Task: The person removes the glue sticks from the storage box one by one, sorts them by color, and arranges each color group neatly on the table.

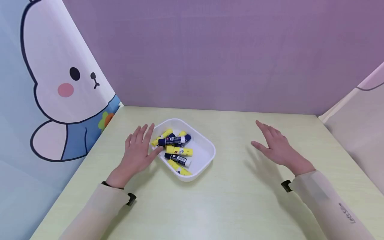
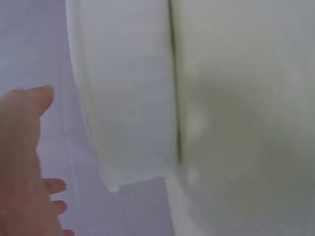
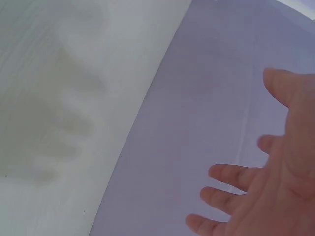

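A white plastic tray [image 1: 201, 160] stands left of the middle of the table, holding several glue sticks, some yellow [image 1: 179, 151] and some dark blue with white ends [image 1: 177, 159]. My left hand [image 1: 136, 155] is at the tray's left side, fingers spread and extended, its thumb overlapping the rim in the head view. In the left wrist view, that hand [image 2: 22, 157] appears beside the tray's outer wall [image 2: 128, 98]. Well to the right of the tray, my right hand [image 1: 275, 146] hovers over the table with fingers extended and nothing in it. The right wrist view shows its palm and spread fingers [image 3: 231, 177].
The pale wooden table [image 1: 228, 200] ends at a purple fabric panel [image 1: 222, 56] along the back. A panel with a cartoon rabbit [image 1: 60, 43] borders the left side, and a light panel [image 1: 360, 123] the right. Both hands cast shadows on the tabletop.
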### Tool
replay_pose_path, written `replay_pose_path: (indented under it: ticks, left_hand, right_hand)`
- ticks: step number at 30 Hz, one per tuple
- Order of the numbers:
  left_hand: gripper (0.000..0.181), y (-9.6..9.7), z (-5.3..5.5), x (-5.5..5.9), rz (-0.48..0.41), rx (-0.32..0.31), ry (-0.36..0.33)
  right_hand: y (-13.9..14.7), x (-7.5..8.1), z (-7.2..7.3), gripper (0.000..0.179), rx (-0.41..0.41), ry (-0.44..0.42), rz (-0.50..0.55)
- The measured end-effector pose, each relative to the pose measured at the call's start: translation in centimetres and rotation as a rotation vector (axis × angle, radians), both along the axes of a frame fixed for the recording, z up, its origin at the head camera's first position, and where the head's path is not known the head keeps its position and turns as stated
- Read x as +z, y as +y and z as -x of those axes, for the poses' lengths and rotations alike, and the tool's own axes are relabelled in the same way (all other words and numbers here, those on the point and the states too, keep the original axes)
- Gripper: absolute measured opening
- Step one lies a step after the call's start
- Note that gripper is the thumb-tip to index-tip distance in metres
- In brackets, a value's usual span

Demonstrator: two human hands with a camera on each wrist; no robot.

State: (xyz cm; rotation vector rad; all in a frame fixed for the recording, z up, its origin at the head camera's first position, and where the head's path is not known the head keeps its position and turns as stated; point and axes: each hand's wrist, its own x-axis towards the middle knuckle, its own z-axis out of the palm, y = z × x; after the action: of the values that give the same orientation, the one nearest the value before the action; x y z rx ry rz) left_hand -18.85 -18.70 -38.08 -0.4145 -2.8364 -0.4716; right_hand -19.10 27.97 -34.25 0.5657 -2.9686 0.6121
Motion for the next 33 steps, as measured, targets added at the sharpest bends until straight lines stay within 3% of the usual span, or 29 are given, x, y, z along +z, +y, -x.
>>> replay_pose_path:
  ticks: [6, 9, 12, 18, 24, 33]
  left_hand:
    - [0.080, -1.0, -0.3, -1.1, -0.166, 0.011, 0.127]
    - [0.076, -1.3, -0.5, -1.4, -0.252, 0.039, 0.110]
    - [0.072, -1.5, -0.6, -1.5, -0.338, 0.076, 0.019]
    - [0.069, -2.1, -0.7, -1.9, -0.444, 0.133, -0.238]
    - [0.054, -2.5, -0.3, -2.4, -0.533, 0.104, -0.416]
    - [0.062, -2.8, 0.8, -2.6, -0.736, 0.086, -0.663]
  right_hand:
    - [-0.7, 0.1, -0.1, 0.076, 0.028, 0.050, 0.087]
    - [-1.1, 0.1, -0.2, 0.074, 0.032, 0.053, 0.120]
    - [-1.6, 0.2, -0.3, 0.071, 0.035, 0.060, 0.131]
    - [-2.4, 0.4, -0.5, 0.067, 0.065, 0.062, 0.112]
    - [-3.3, 0.5, -0.9, 0.067, 0.094, 0.022, 0.091]
    - [-4.3, 0.4, -0.8, 0.064, 0.132, 0.000, 0.068]
